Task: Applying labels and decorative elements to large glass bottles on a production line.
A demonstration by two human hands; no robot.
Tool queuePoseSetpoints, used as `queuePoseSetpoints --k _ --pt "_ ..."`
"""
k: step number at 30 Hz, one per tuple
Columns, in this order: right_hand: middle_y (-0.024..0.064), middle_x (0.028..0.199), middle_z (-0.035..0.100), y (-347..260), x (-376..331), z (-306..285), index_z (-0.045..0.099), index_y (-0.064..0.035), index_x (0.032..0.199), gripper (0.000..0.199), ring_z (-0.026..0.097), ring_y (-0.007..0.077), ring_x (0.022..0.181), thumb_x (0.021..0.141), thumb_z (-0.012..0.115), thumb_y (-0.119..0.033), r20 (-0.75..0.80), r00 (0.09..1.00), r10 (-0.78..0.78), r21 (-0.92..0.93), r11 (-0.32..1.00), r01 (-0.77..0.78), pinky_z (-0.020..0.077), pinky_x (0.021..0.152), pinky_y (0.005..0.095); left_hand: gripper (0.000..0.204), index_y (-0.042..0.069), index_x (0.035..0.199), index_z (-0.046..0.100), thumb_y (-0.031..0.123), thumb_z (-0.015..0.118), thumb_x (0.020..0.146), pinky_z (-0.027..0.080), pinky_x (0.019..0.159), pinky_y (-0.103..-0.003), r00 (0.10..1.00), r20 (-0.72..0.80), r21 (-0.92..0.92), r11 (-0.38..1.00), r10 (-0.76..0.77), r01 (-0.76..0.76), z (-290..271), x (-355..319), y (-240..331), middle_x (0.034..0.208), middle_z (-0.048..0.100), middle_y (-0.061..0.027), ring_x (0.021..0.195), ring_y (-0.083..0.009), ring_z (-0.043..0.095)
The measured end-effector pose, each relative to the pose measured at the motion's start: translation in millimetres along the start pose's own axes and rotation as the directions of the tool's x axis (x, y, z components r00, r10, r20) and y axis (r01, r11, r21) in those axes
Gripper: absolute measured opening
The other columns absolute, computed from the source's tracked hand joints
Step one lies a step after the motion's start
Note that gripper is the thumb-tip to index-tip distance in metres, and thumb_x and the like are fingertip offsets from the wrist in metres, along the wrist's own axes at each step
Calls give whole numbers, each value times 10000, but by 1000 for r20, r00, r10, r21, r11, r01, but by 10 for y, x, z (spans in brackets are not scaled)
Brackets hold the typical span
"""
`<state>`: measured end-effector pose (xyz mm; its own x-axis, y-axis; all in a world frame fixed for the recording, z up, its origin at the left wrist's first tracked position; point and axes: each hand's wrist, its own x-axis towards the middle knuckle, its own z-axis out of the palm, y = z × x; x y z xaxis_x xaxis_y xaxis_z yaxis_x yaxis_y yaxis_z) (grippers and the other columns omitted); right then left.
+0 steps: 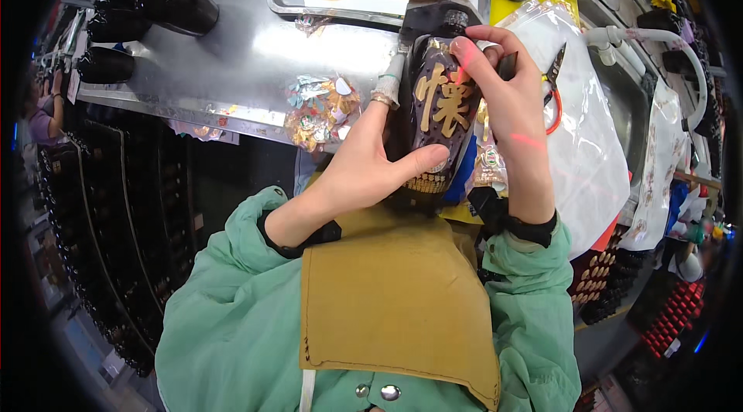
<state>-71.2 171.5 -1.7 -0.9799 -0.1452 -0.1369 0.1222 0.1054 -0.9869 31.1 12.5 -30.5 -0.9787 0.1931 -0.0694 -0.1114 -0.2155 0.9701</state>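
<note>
A dark, glossy bottle [443, 129] with a black cap and large gold characters stands slightly tilted before me. My left hand [364, 152] is wrapped round its lower left side, thumb lying across the front near the base. White tape or a finger cover is on one left finger, and the other fingertips are hidden behind the bottle. At the bottle's shoulder, just below the cap, the thumb of my right hand [507, 83] presses while the index finger curls round the neck. Red light streaks fall on my right hand.
A metal tray [276, 3] with gold C-shaped pieces lies beyond the bottle. A clear bag of colourful scraps [321, 111] hangs over the table edge. Scissors [554, 75] with red and yellow handles rest on white sheeting [584, 149] at right. Dark bottles [174, 1] stand far left.
</note>
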Motion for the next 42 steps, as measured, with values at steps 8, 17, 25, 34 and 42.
queuePoseSetpoints --k 8,17,25,34,42 --pt "-42 834 572 81 -219 -153 546 -28 1390 497 444 25 682 960 716 -213 67 990 127 59 990 -131 358 614 186 696 -49 1548 276 167 659 1008 378 1146 -348 985 -91 -235 964 -148 123 -50 84 103 1498 460 -118 1348 -175 473" --pt "-59 814 556 176 -259 -103 523 -26 1420 551 455 28 709 940 741 -190 41 996 85 84 992 -89 349 636 190 680 -49 1546 282 151 651 1011 377 1149 -352 977 -103 -243 957 -187 158 -30 77 157 1494 469 -123 1346 -179 480" --pt "-47 856 503 145 -302 -198 547 -14 1400 586 548 53 810 891 797 -163 92 986 139 225 962 -156 433 741 190 705 -56 1537 279 103 680 980 385 1144 -367 983 -97 -302 946 -155 120 -47 63 137 1482 472 -131 1348 -186 475" --pt "-35 874 496 171 -392 -134 493 -19 1452 674 550 56 789 857 806 -57 85 989 124 199 970 -138 486 749 202 874 -62 1538 224 84 787 886 382 1146 -381 997 -69 -121 992 -37 28 0 1 5 1453 467 -153 1352 -214 469" --pt "-43 854 552 170 -339 -170 493 -9 1451 498 460 30 721 1004 639 -173 46 986 159 185 969 -165 360 649 190 767 -62 1589 131 88 609 1008 301 1201 -391 996 -49 -215 974 -77 65 -55 149 173 1583 342 -157 1456 -236 365"
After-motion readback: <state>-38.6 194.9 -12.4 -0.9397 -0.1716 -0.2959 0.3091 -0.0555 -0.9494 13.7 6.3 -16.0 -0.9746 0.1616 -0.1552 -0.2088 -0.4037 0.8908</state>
